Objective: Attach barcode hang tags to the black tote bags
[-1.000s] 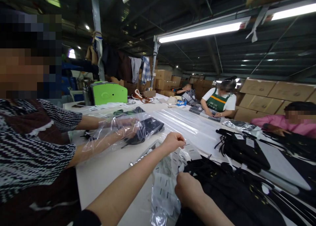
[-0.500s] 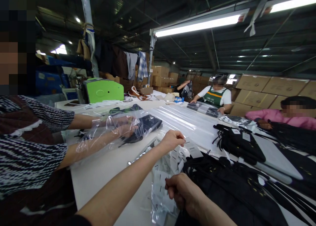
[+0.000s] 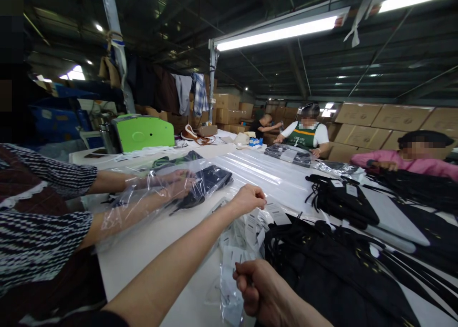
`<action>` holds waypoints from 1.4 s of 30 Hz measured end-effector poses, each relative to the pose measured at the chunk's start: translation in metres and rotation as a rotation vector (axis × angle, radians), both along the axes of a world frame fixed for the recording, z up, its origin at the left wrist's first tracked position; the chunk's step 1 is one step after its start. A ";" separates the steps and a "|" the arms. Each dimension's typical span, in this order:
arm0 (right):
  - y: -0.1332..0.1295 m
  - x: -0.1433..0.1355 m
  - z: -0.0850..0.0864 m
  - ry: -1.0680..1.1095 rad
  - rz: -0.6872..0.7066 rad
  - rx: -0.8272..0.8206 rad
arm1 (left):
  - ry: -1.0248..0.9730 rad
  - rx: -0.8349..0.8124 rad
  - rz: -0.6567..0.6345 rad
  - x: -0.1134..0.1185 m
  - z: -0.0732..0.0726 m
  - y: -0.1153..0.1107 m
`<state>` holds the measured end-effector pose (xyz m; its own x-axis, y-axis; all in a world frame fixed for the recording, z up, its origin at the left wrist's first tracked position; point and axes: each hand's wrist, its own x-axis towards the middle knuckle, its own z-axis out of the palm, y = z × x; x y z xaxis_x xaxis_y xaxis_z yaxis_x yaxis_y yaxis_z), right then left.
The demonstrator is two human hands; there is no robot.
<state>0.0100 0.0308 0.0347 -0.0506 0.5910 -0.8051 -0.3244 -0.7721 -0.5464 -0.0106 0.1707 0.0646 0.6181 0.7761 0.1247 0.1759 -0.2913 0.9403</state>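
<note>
My left hand [image 3: 250,197] reaches over the table with its fingertips pinched; what lies between them is too small to make out. Just beyond those fingertips is a white printed tag [image 3: 278,213]. Nearer to me, my right hand [image 3: 259,286] is curled with thumb and forefinger pressed together, and any thin thing in them is not visible. Beneath and beside both hands lies a heap of white tags [image 3: 253,229], some in a clear plastic bag [image 3: 229,289]. Black fabric items [image 3: 322,265] with cords and small yellow marks are piled to the right of my hands.
At left a co-worker's hands [image 3: 181,184] are inside a clear plastic bag around a dark folded item [image 3: 213,179]. Clear plastic sheets [image 3: 250,167] lie mid-table. A green machine [image 3: 143,132] stands behind. Across the table, co-workers [image 3: 304,134] handle dark items; more black items [image 3: 343,200] lie at right.
The view has shifted slightly, so most things sit a little further left. Both my hands stay pinched over the tags. At the back, a co-worker's head has come into view.
</note>
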 end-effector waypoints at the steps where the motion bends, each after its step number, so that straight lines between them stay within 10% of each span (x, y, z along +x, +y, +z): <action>1: 0.001 0.000 0.000 0.008 -0.007 -0.003 | 0.007 0.003 -0.003 0.001 0.000 0.000; 30: 0.056 -0.017 -0.020 -0.103 0.005 0.197 | -0.021 0.107 0.003 0.001 -0.013 -0.004; 35: 0.029 -0.002 -0.009 -0.487 0.229 0.296 | -0.034 0.180 0.045 -0.005 -0.024 -0.014; 42: -0.006 0.072 0.050 -1.607 0.379 0.960 | -0.057 0.356 0.021 -0.012 -0.034 -0.031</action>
<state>0.0822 0.0251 0.0844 0.0879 0.9409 0.3270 0.9392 0.0311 -0.3418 -0.0224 0.1396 0.0302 0.5867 0.6905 0.4231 0.1358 -0.5989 0.7892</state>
